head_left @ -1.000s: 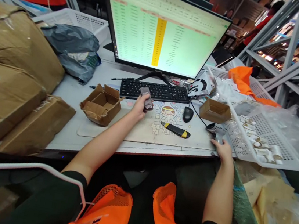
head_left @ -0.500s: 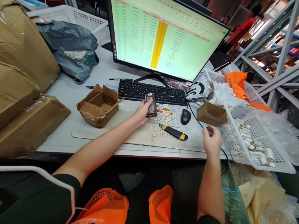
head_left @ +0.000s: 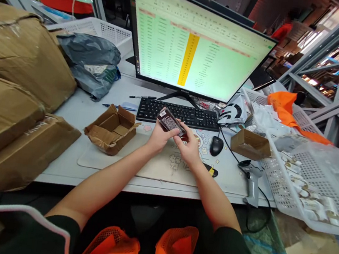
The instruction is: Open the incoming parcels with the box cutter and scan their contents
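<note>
A small dark brown box [head_left: 170, 121] with pale printing is held up in front of the keyboard [head_left: 179, 114]. My left hand [head_left: 160, 137] is closed around its left side, thumb across the lower face. At its right end, my right hand [head_left: 189, 146] pinches the same box with thumb and fingers. Beneath my right forearm, a black and yellow utility knife [head_left: 212, 170] is mostly hidden. A grey barcode scanner [head_left: 253, 183] lies on the desk to the right, beside an open cardboard box [head_left: 250, 144]. Another torn-open cardboard box [head_left: 110, 131] sits to the left.
A monitor [head_left: 197, 42] stands behind the keyboard, with a mouse [head_left: 216, 146] to its right. Large cartons [head_left: 18, 55] and a grey plastic bag [head_left: 91, 63] crowd the left. White baskets [head_left: 307, 222] holding small rolls line the right. The scanner cable loops over the desk edge.
My right hand has left the scanner, which now lies on the desk, and moved left onto the small box. The box has tilted in my left hand. The view has shifted slightly.
</note>
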Demonstrator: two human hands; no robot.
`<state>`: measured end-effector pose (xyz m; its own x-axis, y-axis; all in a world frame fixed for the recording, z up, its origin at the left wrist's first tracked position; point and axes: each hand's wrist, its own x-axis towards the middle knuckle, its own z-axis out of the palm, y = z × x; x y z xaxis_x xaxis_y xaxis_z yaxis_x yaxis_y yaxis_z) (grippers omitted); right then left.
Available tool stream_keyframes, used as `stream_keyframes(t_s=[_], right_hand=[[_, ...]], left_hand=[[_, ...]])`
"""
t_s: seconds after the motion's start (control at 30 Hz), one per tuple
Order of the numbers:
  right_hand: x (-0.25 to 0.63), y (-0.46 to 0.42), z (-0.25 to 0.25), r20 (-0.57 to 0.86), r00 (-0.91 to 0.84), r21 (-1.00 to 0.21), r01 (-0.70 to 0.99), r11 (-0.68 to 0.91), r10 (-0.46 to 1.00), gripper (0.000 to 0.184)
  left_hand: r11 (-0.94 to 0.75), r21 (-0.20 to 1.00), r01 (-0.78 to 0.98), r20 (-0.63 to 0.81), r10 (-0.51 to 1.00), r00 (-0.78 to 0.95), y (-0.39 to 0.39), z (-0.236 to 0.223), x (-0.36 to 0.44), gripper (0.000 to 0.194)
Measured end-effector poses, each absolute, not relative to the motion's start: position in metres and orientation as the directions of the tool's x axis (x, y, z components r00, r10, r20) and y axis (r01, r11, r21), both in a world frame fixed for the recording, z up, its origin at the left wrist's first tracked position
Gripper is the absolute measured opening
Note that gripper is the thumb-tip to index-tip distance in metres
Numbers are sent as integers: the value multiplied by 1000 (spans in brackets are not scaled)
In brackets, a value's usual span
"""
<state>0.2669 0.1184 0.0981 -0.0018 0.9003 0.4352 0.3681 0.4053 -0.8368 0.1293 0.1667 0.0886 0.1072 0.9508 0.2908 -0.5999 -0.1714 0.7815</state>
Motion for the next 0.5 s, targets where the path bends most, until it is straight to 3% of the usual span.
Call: stream_keyframes(t_s=[0.17, 0.27, 0.4, 0.5], right_hand=[[263, 104, 102, 628, -17, -699, 427, 573, 778, 48], [259, 99, 104, 681, 5, -654, 454, 605, 733, 44], [254, 95, 101, 622, 15, -693, 475, 542, 783, 43], [249, 94, 98, 570, 27, -750, 424, 507, 821, 44]], left_hand=[[-209, 799, -564, 339, 931, 134, 154, 94, 125, 95], [-196, 796, -572, 329, 934, 137, 147, 99, 123, 87], [-179, 839, -514, 270, 957, 109, 141, 102, 123, 57], [-165, 873, -458, 221, 973, 71, 137, 106, 124, 50]])
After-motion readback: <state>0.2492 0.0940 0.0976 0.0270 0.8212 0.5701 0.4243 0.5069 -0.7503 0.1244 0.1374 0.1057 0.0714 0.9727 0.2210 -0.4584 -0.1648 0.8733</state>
